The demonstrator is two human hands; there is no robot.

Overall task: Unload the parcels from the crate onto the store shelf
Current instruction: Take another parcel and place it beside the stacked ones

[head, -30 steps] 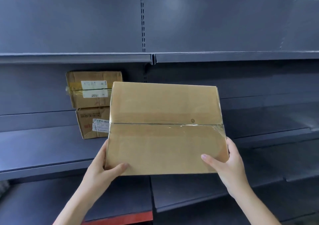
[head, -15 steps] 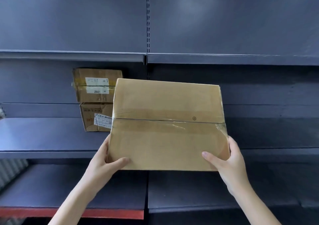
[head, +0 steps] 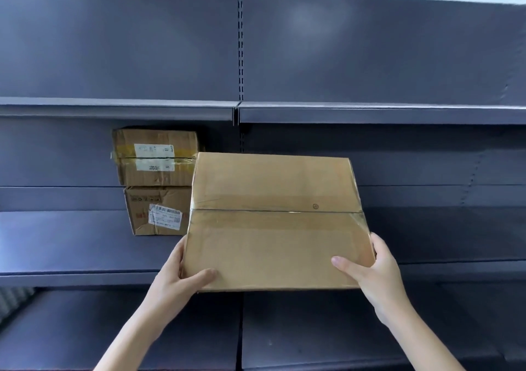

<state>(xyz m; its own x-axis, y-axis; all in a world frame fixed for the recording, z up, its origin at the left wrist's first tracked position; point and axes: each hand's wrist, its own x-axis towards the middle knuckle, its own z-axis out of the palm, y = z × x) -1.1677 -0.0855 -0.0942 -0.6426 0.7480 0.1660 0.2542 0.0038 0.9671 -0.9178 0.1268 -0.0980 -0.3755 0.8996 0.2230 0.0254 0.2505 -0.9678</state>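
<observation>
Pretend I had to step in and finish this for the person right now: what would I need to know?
Left hand: grips the large box at its near left corner.
Right hand: grips the near right corner.
The large box is in the air in front of the middle shelf, not yet set down.
Done: two smaller parcels sit stacked on that shelf, the upper parcel on the lower parcel.
Left: set the large box on the shelf, probably right of the stack. The crate is out of view.
</observation>
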